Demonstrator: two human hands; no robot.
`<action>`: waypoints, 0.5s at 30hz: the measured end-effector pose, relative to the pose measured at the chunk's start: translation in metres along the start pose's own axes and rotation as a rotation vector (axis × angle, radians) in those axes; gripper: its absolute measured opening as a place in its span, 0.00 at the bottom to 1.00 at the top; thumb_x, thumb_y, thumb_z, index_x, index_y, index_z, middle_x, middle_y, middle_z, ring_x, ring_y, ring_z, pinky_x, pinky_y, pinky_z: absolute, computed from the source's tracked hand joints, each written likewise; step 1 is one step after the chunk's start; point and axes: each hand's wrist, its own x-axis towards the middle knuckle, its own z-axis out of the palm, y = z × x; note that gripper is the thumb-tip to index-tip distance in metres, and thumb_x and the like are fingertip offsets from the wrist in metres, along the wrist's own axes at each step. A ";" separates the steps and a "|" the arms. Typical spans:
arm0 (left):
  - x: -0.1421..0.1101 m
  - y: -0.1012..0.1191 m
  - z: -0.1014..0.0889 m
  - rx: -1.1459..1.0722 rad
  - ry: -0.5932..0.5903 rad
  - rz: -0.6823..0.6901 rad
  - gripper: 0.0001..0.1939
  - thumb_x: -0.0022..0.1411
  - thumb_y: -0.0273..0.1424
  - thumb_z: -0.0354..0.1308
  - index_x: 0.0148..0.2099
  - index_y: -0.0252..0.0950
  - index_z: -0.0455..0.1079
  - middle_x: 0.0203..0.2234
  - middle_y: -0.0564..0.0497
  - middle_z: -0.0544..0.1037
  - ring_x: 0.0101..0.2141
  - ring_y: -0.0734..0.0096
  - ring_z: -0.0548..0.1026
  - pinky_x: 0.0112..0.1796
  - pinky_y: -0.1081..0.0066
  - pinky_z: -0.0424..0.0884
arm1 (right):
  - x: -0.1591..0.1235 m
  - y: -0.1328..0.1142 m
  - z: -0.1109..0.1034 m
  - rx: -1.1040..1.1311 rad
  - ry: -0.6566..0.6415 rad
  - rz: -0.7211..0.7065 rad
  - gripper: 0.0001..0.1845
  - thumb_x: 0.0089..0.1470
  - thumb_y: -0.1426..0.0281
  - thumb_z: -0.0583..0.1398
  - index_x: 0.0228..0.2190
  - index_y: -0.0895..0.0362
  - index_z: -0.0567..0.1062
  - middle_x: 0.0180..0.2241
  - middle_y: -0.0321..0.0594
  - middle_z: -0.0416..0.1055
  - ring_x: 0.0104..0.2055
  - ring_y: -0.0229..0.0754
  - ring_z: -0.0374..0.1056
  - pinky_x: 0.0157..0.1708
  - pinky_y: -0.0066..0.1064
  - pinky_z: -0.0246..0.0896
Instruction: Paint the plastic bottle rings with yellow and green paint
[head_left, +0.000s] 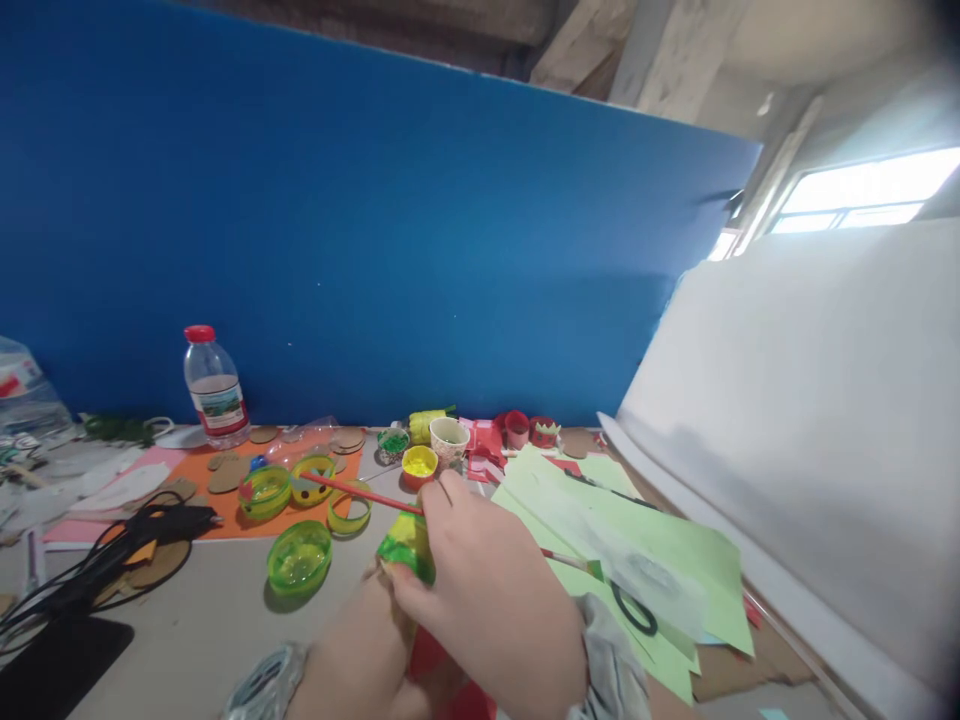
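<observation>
My right hand [495, 580] is closed around a red-handled paintbrush [360, 491]. The handle points left and the green-stained bristles come out on the right, over pale green paper. Low in the middle, my left hand [367, 640] holds a small piece painted yellow and green [409, 545], whose full shape is hidden by my fingers. The right thumb and fingers also touch this piece. Just beyond stand an orange-rimmed cup of yellow paint [419, 465], a patterned paper cup [450, 441] and a small cup with green paint [393, 445]. A green plastic dish [300, 560] sits to the left.
Yellow-green rings lie on orange paper [247, 525]. A red-capped bottle [216, 390] stands against the blue panel [375, 230]. Black cables and a dark flat device [64, 670] lie at left. Scissors [634, 610] rest among pale green sheets [675, 540] at right.
</observation>
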 end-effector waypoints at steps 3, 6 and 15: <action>0.001 0.004 -0.002 -0.156 -0.024 -0.081 0.24 0.54 0.34 0.57 0.54 0.38 0.70 0.44 0.41 0.78 0.45 0.48 0.75 0.45 0.58 0.74 | 0.000 0.000 -0.001 -0.028 -0.002 0.023 0.11 0.53 0.64 0.57 0.37 0.57 0.70 0.38 0.45 0.69 0.39 0.49 0.67 0.38 0.41 0.61; -0.002 0.004 0.001 -0.256 -0.028 -0.182 0.25 0.56 0.35 0.58 0.56 0.36 0.67 0.48 0.39 0.75 0.50 0.46 0.72 0.51 0.54 0.70 | 0.002 0.004 0.000 -0.042 0.009 -0.002 0.11 0.54 0.62 0.56 0.36 0.57 0.69 0.38 0.45 0.68 0.37 0.48 0.66 0.35 0.40 0.61; -0.002 -0.005 0.001 -0.442 0.065 -0.178 0.27 0.41 0.36 0.69 0.47 0.40 0.74 0.45 0.43 0.77 0.50 0.42 0.72 0.52 0.51 0.70 | -0.002 0.019 -0.003 0.075 0.167 -0.137 0.13 0.52 0.58 0.59 0.33 0.55 0.68 0.36 0.40 0.67 0.37 0.48 0.67 0.34 0.40 0.59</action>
